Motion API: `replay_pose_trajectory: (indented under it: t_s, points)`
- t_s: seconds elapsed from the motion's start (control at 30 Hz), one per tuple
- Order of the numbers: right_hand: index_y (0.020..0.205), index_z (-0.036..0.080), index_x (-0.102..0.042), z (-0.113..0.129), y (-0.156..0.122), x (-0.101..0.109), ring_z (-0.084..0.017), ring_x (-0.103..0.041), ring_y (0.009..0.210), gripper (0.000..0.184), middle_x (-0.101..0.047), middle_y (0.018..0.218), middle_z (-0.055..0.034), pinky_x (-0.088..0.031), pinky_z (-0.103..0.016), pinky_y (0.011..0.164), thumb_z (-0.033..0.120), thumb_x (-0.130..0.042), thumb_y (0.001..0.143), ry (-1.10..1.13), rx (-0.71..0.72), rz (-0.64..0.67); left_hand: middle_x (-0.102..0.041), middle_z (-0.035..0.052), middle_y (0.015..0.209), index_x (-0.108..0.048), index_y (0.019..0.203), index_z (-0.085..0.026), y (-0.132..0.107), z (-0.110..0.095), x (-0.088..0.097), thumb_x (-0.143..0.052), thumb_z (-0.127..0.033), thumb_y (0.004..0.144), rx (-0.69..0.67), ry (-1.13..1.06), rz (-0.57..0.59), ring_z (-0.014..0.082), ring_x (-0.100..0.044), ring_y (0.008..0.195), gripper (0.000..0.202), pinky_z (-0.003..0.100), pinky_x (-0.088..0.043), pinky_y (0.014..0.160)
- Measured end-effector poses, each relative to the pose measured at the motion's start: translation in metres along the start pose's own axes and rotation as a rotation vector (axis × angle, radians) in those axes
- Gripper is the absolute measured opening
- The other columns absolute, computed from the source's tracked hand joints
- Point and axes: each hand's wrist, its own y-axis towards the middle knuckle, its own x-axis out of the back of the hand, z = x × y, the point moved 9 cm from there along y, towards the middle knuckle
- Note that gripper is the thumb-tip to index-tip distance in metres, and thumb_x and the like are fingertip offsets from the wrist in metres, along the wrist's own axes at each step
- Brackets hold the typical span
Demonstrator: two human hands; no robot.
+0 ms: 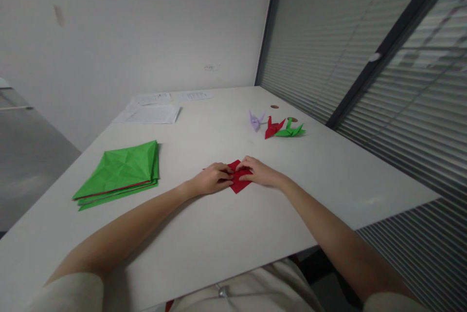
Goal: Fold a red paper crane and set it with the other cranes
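Note:
A small folded piece of red paper point(239, 181) lies on the white table point(226, 234) in front of me. My left hand point(211, 179) rests on its left side, fingers curled and pinching the paper. My right hand point(258, 172) presses on its right side, fingertips closed on the fold. The two hands nearly touch over the paper's middle, and part of the paper is hidden beneath them.
A stack of green paper sheets point(120, 173) lies at the left. Three folded paper cranes, lilac point(256, 120), red point(273, 128) and green point(291, 130), stand at the back right. White printed sheets point(153, 112) lie at the far side. Window blinds run along the right.

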Motion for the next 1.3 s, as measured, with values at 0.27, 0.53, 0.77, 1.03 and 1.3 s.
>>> replay_pose_trajectory:
  t_s: [0.27, 0.53, 0.77, 1.03, 1.3]
  points:
    - [0.085, 0.017, -0.066, -0.014, -0.006, 0.009, -0.016, -0.053, 0.079, 0.016, -0.058, 0.089, -0.0038, -0.043, -0.030, 0.076, 0.030, -0.069, 0.075, 0.078, -0.110, 0.041, -0.066, 0.0119, 0.107, -0.073, 0.095, -0.014, 0.001, 0.006, -0.001, -0.056, -0.029, 0.090, 0.031, -0.035, -0.014, 0.0200, -0.060, 0.098, 0.023, 0.032, -0.049, 0.088]
    - [0.077, 0.019, -0.060, -0.009, -0.002, 0.006, -0.015, -0.051, 0.071, 0.032, -0.058, 0.078, -0.0017, -0.035, -0.027, 0.065, 0.045, -0.077, 0.067, -0.208, -0.219, -0.101, -0.065, 0.0129, 0.104, -0.073, 0.095, -0.014, 0.000, 0.006, -0.003, -0.052, -0.030, 0.092, 0.033, -0.068, 0.001, 0.0200, -0.059, 0.097, 0.027, 0.034, -0.048, 0.088]
    - [0.078, 0.022, -0.059, -0.002, -0.003, 0.003, -0.021, -0.054, 0.081, 0.038, -0.060, 0.086, -0.0041, -0.033, -0.031, 0.070, 0.059, -0.062, 0.077, -0.391, -0.259, -0.097, -0.062, 0.0095, 0.102, -0.074, 0.084, -0.017, 0.001, 0.022, -0.006, -0.059, -0.027, 0.088, 0.099, -0.178, -0.001, 0.0176, -0.058, 0.095, 0.018, 0.031, -0.047, 0.088]
    - [0.080, 0.023, -0.061, -0.016, -0.006, 0.009, -0.024, -0.052, 0.087, 0.040, -0.061, 0.090, -0.0060, -0.034, -0.032, 0.073, 0.062, -0.064, 0.072, -0.414, -0.371, -0.049, -0.062, 0.0089, 0.102, -0.074, 0.085, -0.017, 0.001, 0.029, -0.010, -0.062, -0.027, 0.086, 0.103, -0.213, 0.023, 0.0174, -0.058, 0.095, 0.015, 0.031, -0.047, 0.088]
    - [0.079, 0.020, -0.063, -0.032, -0.016, 0.028, -0.020, -0.051, 0.080, 0.031, -0.059, 0.084, -0.0049, -0.035, -0.029, 0.068, 0.046, -0.076, 0.065, -0.285, -0.399, 0.002, -0.067, 0.0101, 0.100, -0.074, 0.088, -0.017, -0.001, 0.030, -0.010, -0.062, -0.028, 0.086, 0.079, -0.218, -0.014, 0.0187, -0.060, 0.099, 0.016, 0.033, -0.049, 0.089]
